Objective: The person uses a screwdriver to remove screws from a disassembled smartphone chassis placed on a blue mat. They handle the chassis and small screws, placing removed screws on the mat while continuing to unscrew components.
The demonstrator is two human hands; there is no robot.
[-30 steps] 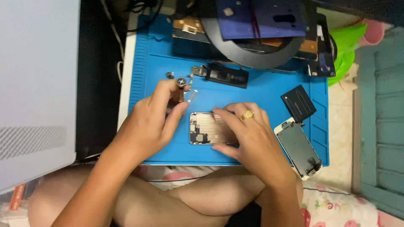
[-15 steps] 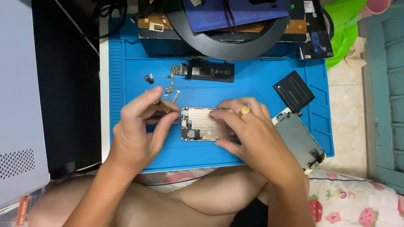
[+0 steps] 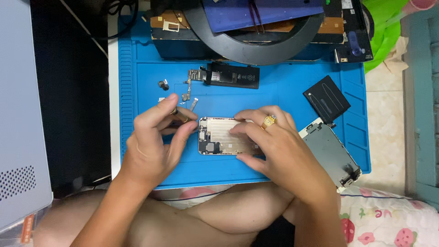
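**A:** What's different from a second ago?

**B:** The left hand [image 3: 153, 144] was up over the loose screws and brackets [image 3: 185, 93] far left on the blue mat [image 3: 283, 98]. Now it has come back near, to the left end of the phone shell [image 3: 224, 136], thumb and forefinger pinched on something small and dark. I can't tell what; a tool tip or a small part.

**A:** And the right hand [image 3: 274, 146]?

**B:** Hardly moved. Its fingers [image 3: 242, 128] are spread flat on the shell, thumb against the near edge, pressing it down. It presses rather than grips.

**A:** Where's the shell?

**B:** Middle of the mat, open side up, between the hands. By my reading, the left hand fetched something and the work is back at the shell's left end.

**A:** Anything else shifted?

**B:** No. The battery [image 3: 231, 75] with its board lies far of the shell, the black square piece [image 3: 327, 98] to the right, and the screen [image 3: 331, 153] at the mat's right edge, just beside the right hand.
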